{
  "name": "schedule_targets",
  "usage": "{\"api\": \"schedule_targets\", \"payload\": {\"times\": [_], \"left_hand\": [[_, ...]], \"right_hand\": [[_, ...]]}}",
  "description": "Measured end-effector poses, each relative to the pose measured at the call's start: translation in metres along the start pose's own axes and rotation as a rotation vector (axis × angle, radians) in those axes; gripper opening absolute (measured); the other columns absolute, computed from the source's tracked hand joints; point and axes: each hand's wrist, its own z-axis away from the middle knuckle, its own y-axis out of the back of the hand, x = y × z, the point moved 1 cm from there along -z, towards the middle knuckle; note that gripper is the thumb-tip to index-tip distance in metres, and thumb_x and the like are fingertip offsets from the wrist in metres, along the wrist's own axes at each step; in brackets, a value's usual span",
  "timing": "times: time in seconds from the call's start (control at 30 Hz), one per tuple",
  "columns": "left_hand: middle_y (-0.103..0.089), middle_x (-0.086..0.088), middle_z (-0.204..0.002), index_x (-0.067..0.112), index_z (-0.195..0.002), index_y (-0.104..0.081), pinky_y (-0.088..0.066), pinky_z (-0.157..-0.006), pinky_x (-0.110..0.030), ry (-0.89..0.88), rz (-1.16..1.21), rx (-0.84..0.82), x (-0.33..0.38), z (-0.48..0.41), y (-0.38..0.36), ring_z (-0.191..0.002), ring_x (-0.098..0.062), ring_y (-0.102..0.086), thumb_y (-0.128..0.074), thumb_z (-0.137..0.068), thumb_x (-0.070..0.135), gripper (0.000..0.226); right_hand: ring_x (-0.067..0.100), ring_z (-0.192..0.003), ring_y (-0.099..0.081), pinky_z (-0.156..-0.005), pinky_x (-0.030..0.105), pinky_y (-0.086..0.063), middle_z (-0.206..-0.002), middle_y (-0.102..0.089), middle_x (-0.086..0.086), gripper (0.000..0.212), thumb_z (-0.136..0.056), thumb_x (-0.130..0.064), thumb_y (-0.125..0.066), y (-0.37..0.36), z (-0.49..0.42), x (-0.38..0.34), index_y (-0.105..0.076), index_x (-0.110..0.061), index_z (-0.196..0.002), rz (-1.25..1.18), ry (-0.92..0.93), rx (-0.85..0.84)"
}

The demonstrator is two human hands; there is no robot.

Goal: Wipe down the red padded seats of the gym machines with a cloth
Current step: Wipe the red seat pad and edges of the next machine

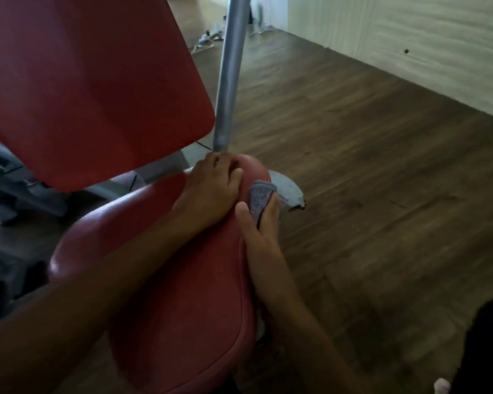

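Observation:
A red padded seat [182,294] fills the lower middle of the head view, with a red padded backrest [91,81] tilted above it at the upper left. My left hand [208,186] rests on the seat's far end, fingers bent over its rounded tip. My right hand [259,231] grips a folded grey-blue cloth [261,197] and holds it against the seat's right side edge, thumb on top of the pad.
A grey metal post [231,75] rises just behind the seat's tip, with a grey base plate [286,190] on the floor beside it. Dark wood flooring [382,194] spreads to the right up to a pale wall [410,38]. Grey machine frame parts [9,177] lie at left.

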Motion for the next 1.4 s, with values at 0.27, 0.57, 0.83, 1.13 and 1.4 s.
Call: {"api": "schedule_targets", "payload": {"times": [0.27,0.57,0.83,1.13,1.4], "left_hand": [[-0.052,-0.007,-0.145,0.013,-0.144,-0.046,-0.029,-0.113,-0.031,0.071,-0.060,0.016,0.015,0.011,-0.002,-0.133,-0.019,-0.046,-0.040,-0.106,0.026,0.041],[-0.054,0.001,-0.142,0.020,-0.143,-0.047,-0.033,-0.108,-0.028,0.181,-0.087,0.062,0.017,0.018,-0.002,-0.129,-0.013,-0.048,-0.039,-0.106,0.034,0.040],[-0.056,-0.002,-0.138,0.017,-0.142,-0.048,-0.037,-0.108,-0.032,0.197,-0.093,0.064,0.027,0.020,-0.001,-0.126,-0.014,-0.050,-0.037,-0.107,0.032,0.040],[-0.056,-0.003,-0.139,0.018,-0.142,-0.049,-0.038,-0.111,-0.035,0.256,-0.110,0.072,0.030,0.019,-0.002,-0.127,-0.016,-0.051,-0.037,-0.107,0.032,0.039],[-0.056,0.000,-0.141,0.020,-0.143,-0.050,-0.035,-0.110,-0.028,0.261,-0.091,0.098,0.033,0.020,-0.001,-0.128,-0.012,-0.050,-0.040,-0.107,0.030,0.039]], "right_hand": [[-0.007,-0.145,0.011,-0.125,0.037,-0.012,-0.157,0.024,-0.030,0.109,-0.074,-0.086,-0.046,0.024,0.001,-0.005,0.025,-0.045,-0.147,0.009,-0.026,-0.229],[-0.008,-0.144,0.019,-0.125,0.038,-0.004,-0.155,0.028,-0.031,0.101,-0.086,-0.070,-0.048,0.055,-0.013,-0.021,0.024,-0.041,-0.150,0.033,-0.098,-0.414],[-0.003,-0.148,0.009,-0.125,0.042,-0.010,-0.161,0.013,-0.026,0.100,-0.086,-0.073,-0.050,0.068,-0.028,-0.022,0.014,-0.037,-0.154,0.034,-0.073,-0.469],[0.000,-0.147,0.018,-0.122,0.032,0.001,-0.161,0.023,-0.018,0.096,-0.092,-0.065,-0.046,0.076,-0.023,-0.023,0.019,-0.032,-0.154,0.083,-0.024,-0.539],[0.003,-0.150,0.006,-0.124,0.040,-0.009,-0.163,0.016,-0.019,0.099,-0.088,-0.070,-0.050,0.072,-0.024,-0.009,0.014,-0.035,-0.155,0.056,-0.006,-0.473]]}}
